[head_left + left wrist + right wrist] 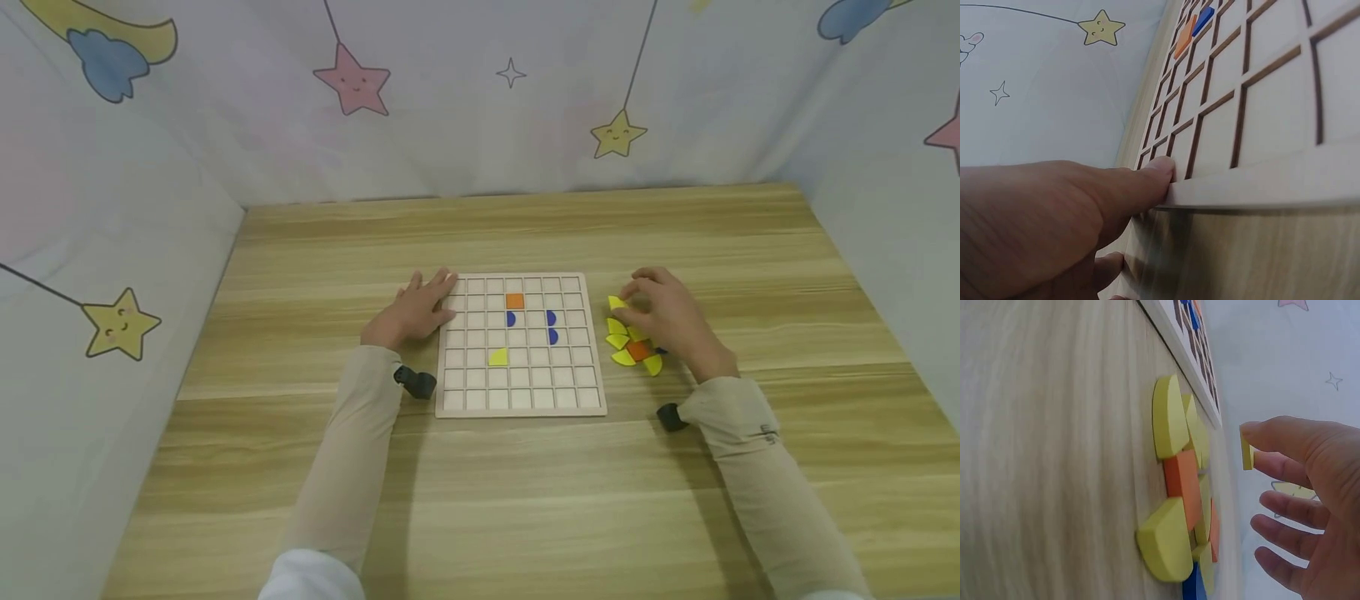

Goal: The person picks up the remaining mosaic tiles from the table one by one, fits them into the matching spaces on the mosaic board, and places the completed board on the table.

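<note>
My left hand (pixel 416 310) rests on the left edge of a pale wooden grid board (pixel 521 412). In the left wrist view the thumb (pixel 1161 165) presses on the board's rim. My right hand (pixel 670 317) is raised over a loose pile of tiles to the right of the board. Between thumb and index finger it pinches a small yellow tile (pixel 1247 450), seen edge-on in the right wrist view; the other fingers are spread. On the board lie an orange square tile (pixel 514 301), several blue half-round tiles (pixel 551 318) and one yellow quarter-round tile (pixel 498 357).
The pile holds yellow tiles (pixel 1169 540), orange tiles (pixel 1183 487) and a blue tile (pixel 1194 584), lying close together on the wood-grain table (pixel 525 500). A patterned cloth (pixel 480 125) hangs along the table's back and sides.
</note>
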### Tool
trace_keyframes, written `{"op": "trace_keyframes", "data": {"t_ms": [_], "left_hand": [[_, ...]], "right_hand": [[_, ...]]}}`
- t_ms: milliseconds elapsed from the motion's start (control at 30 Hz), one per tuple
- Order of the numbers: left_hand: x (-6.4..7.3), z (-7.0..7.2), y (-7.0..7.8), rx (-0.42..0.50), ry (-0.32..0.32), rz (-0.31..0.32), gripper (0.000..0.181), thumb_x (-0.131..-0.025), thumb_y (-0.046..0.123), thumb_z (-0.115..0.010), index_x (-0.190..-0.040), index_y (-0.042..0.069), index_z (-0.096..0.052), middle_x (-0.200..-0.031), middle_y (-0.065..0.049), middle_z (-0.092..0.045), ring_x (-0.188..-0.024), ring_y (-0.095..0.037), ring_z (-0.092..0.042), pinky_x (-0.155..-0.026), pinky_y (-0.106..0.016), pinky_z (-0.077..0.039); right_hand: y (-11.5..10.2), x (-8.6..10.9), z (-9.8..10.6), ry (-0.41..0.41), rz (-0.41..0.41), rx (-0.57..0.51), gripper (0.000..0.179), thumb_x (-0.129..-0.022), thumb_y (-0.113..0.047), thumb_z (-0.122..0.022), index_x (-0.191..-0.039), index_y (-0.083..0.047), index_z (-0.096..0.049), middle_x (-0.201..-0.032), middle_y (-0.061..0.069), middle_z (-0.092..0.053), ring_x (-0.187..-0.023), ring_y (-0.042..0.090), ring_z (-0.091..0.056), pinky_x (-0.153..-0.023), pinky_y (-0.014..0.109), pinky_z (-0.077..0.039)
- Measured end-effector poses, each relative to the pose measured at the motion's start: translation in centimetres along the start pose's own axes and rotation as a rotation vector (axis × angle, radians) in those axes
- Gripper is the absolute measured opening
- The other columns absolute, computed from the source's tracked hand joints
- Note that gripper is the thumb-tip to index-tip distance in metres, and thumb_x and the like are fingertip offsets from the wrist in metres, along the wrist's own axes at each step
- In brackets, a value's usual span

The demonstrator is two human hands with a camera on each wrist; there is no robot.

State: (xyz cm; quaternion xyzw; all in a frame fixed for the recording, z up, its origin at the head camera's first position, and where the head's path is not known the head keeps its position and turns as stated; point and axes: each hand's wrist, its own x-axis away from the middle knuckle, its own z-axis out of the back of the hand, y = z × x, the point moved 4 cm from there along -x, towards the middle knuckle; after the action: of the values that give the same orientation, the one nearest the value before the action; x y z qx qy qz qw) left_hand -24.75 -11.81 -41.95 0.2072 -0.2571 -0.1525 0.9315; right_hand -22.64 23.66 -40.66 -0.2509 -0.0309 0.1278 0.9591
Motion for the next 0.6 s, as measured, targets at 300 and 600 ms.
{"op": "trace_keyframes", "data": {"t_ms": [300,600], "left_hand": [[0.0,-0.1,-0.1,0.002,-0.001,0.006,0.064,-0.103,0.027,-0.042,-0.156,0.017,-0.007,-0.162,-0.006,0.003,-0.146,-0.04,0.013,-0.117,-0.059,0.001],[0.0,-0.1,-0.1,0.004,0.005,0.005,0.063,-0.103,0.027,-0.042,-0.156,0.018,-0.008,-0.162,-0.005,0.003,-0.146,-0.04,0.013,-0.117,-0.059,0.0]], "right_hand": [[-1.7,-0.4,-0.8,-0.003,0.007,-0.006,0.03,-0.087,-0.027,-0.07,-0.105,-0.003,-0.068,-0.138,0.019,-0.046,-0.126,0.042,-0.042,-0.105,0.057,-0.034],[-3.8,-0.5,-1.3,0.011,0.044,-0.019,0.027,-0.085,-0.026,-0.072,-0.101,-0.004,-0.069,-0.138,0.018,-0.047,-0.126,0.042,-0.043,-0.105,0.056,-0.035]]}}
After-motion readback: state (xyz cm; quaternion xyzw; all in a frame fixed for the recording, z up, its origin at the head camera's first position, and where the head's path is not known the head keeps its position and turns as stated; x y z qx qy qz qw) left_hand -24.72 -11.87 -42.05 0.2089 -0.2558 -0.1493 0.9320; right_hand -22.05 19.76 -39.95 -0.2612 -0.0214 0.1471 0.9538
